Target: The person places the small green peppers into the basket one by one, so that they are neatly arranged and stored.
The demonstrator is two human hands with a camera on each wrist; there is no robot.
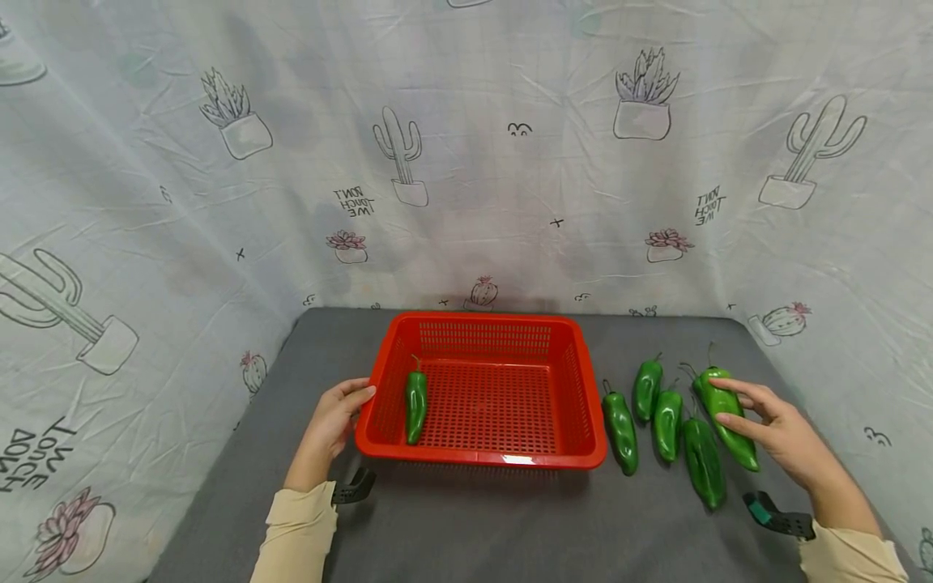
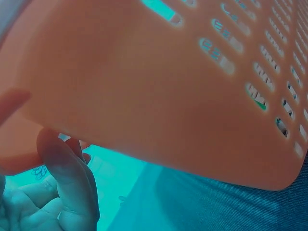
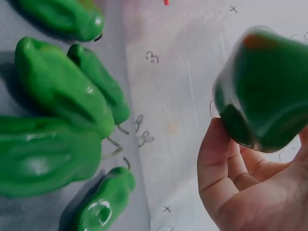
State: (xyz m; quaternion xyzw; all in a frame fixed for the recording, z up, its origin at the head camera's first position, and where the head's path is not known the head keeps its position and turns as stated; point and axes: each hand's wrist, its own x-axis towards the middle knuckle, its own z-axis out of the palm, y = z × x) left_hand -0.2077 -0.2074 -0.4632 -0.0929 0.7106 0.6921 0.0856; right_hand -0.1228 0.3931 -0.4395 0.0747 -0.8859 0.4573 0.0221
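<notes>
A red plastic basket (image 1: 481, 460) with slotted walls sits on the table, one green chili pepper (image 1: 416, 407) lying along its left side. My left hand (image 1: 337, 417) pinches the basket's left rim; the left wrist view shows its fingers (image 2: 72, 178) at the edge of the basket wall (image 2: 144, 96). At the far right, my right hand (image 1: 783, 433) holds a large green pepper (image 1: 723, 409) between thumb and fingers. In the right wrist view that held pepper (image 3: 269, 91) appears raised and blurred. Several more peppers (image 1: 666, 425) lie between it and the basket, one partly hidden behind it.
The grey table (image 1: 466, 526) ends at a white curtain (image 1: 481, 178) printed with cacti, which hangs at the back and both sides. One loose pepper (image 1: 621, 433) lies close to the basket's right wall.
</notes>
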